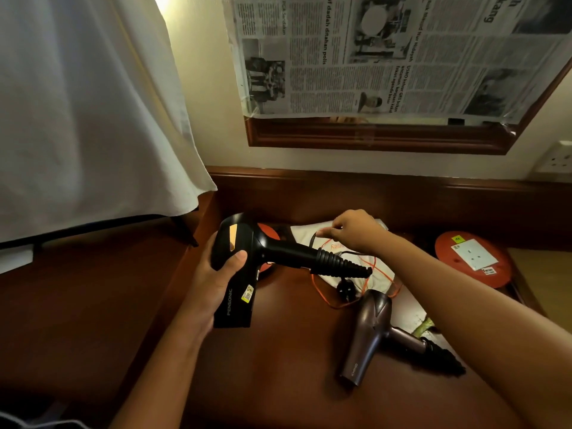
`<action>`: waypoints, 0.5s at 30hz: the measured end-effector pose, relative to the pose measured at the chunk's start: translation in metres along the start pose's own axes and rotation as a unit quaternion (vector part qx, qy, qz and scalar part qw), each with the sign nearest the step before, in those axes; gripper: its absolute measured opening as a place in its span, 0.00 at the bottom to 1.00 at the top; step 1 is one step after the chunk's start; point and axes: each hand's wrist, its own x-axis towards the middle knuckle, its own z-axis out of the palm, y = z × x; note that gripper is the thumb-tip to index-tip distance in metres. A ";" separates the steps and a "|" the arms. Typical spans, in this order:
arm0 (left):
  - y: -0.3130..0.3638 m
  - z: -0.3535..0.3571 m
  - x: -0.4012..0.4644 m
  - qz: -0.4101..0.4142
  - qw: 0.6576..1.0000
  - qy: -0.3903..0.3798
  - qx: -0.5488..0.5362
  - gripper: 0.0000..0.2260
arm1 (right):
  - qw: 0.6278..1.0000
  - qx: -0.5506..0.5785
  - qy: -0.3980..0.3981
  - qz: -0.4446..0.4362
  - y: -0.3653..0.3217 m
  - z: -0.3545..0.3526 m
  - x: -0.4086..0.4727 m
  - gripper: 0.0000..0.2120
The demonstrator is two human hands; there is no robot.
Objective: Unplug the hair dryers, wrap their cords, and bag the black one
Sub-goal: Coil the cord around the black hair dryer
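The right hand [351, 232] is seen with thumb and forefinger pinched on the thin black cord [312, 239], just beyond the strain relief of the black hair dryer [247, 261]; the other fingers are curled loosely. The left hand [216, 274] is wrapped round the dryer's barrel, thumb laid across its near face, and the dryer is held clear of the wooden desk [294, 351].

The dryer's handle is directed to the right, its long axis running left to right and ending in the ribbed cone. The cord leaves that cone tip and is taken up and far-left to the pinch, so the cord lies directly between the fingers and the handle. The right hand is the nearer to the free cord; its plug [345, 289] lies on the desk just below the cone, unplugged.

Judgement: the wrap is at its start; the next turn probably depends on the cord being carried round the handle's axis.

The brown hair dryer [368, 332] lies near-right on the desk, well apart from both hands. A white bag [303, 233] with orange drawstring lies under the right hand.
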 end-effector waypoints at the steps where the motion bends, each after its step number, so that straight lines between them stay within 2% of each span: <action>1: -0.001 -0.001 0.000 0.003 1.000 0.001 0.003 0.16 | 1.000 0.020 -0.006 -0.012 -0.002 -0.001 0.000 0.26; 3: -0.006 -0.003 0.001 0.004 1.000 0.008 0.015 0.17 | 0.996 0.077 -0.016 -0.046 -0.008 -0.005 -0.002 0.18; 6: -0.015 -0.003 0.000 -0.004 0.999 0.028 0.025 0.26 | 0.987 0.147 -0.021 -0.060 -0.018 -0.010 -0.006 0.10; 8: -0.021 -0.002 0.000 -0.011 0.998 0.049 0.025 0.24 | 0.985 0.159 -0.015 -0.072 -0.026 -0.015 -0.010 0.08; 11: -0.025 0.001 0.000 -0.002 0.997 0.070 0.020 0.21 | 0.989 0.112 0.003 -0.101 -0.038 -0.027 -0.020 0.08; 15: -0.025 0.002 0.003 0.018 0.995 0.094 0.034 0.22 | 0.992 0.027 0.020 -0.122 -0.049 -0.031 -0.034 0.11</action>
